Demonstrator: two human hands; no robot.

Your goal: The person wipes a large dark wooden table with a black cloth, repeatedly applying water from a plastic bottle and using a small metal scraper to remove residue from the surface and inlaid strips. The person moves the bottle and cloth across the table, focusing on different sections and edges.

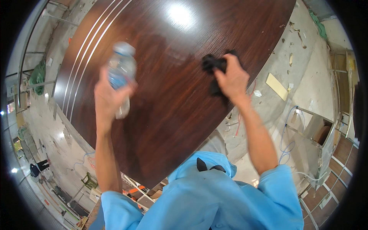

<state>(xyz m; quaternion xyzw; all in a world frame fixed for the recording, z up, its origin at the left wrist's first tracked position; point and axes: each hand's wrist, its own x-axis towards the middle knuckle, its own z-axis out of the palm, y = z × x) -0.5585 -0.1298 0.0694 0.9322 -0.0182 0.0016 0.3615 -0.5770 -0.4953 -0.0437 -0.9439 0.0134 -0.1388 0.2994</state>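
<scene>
Clearly, the biggest surface here is a glossy dark brown panel (165,119), with 3 pale lines (85,57) along its left part and a lamp's reflection near the top. Around it lies a worn grey concrete floor (312,57), having a cream strip (276,86) at right, a blue hose (285,151) farther down, and a green bag (38,78) at far left. The 2 hands are well apart. The left hand (109,96) is closed around a clear plastic bottle (123,65), over the panel. The right hand (234,80) pinches a black bundle (213,63) near the panel's right edge; blur hides its exact kind.
</scene>
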